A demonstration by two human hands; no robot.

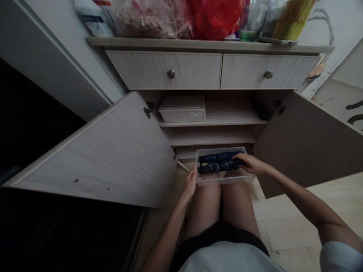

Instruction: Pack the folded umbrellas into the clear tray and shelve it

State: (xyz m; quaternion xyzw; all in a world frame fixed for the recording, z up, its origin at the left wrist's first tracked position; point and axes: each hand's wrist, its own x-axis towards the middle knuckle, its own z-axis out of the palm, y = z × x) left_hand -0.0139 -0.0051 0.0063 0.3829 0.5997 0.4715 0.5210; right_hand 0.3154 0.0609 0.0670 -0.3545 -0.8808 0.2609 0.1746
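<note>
A clear plastic box [224, 180] rests over my knees, holding two folded umbrellas side by side. The farther umbrella [217, 156] is dark blue plaid; the nearer umbrella [219, 166] is dark plaid with light lines. My left hand [191, 182] is closed on the left end of the box. Over its right end reaches my right hand [249, 164], fingers bent onto the right ends of the umbrellas. Which of the two the fingertips grip is hard to make out, as the ends are partly covered.
The cabinet's left door [113, 151] and right door [309, 143] stand wide open on either side. A lidded white box [183, 109] sits on the upper shelf [229, 113]. On top are a red plastic bag [217, 19], a glass [252, 22] and a white bottle [93, 19].
</note>
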